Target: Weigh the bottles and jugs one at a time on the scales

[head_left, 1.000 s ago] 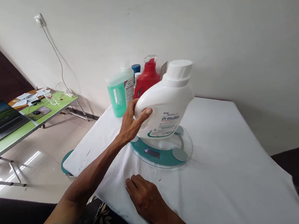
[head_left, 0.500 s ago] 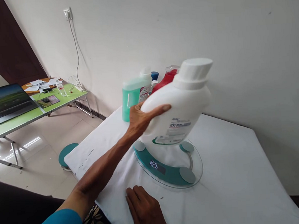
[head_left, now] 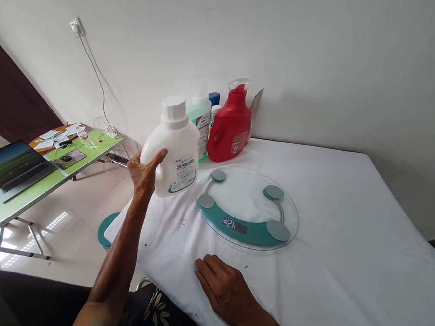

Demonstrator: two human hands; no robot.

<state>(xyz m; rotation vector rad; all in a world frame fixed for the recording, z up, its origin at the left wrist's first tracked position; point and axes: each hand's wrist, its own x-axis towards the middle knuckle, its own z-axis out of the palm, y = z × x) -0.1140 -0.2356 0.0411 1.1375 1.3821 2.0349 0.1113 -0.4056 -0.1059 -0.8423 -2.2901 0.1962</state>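
Left of the glass scale [head_left: 248,208], the left hand [head_left: 143,173] holds the white bottle [head_left: 156,137], fingers [head_left: 159,158] clamped on its handle side — half a second ago it hung tilted above the glass. Cap [head_left: 174,109] up, its long axis is nearly upright; its label [head_left: 185,174] reads "衣物", the rest blurred. The right hand [head_left: 226,286] rests on the counter [head_left: 341,224] — fingers curled together.

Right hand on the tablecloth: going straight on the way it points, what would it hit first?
Probably the left forearm, beyond a stretch of white tablecloth; the forearm's height is unclear, so the right hand might pass beneath it.
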